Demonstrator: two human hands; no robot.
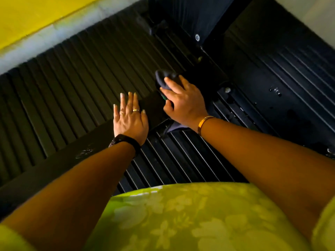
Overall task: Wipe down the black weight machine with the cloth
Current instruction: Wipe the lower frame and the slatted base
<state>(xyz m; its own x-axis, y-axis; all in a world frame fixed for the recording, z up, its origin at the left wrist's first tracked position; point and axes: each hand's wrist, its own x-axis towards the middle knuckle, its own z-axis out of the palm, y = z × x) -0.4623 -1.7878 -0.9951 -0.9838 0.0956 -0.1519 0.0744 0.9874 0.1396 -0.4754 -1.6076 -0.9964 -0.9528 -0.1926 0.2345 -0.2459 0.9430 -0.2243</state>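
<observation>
The black weight machine (76,84) fills most of the head view, a stack of ribbed plates crossed by a flat black bar running from lower left to centre. My left hand (129,117) lies flat on that bar, fingers straight and together. Just to its right, my right hand (184,102) grips a dark cloth (165,77), which bunches out past the fingertips and trails below the wrist. The cloth is pressed onto the machine's middle post area.
A dark upright frame member (192,17) with a white bolt head (197,37) rises at top centre. More ribbed plates (282,73) with small water drops lie to the right. A yellow and pale wall strip (36,24) runs along the upper left.
</observation>
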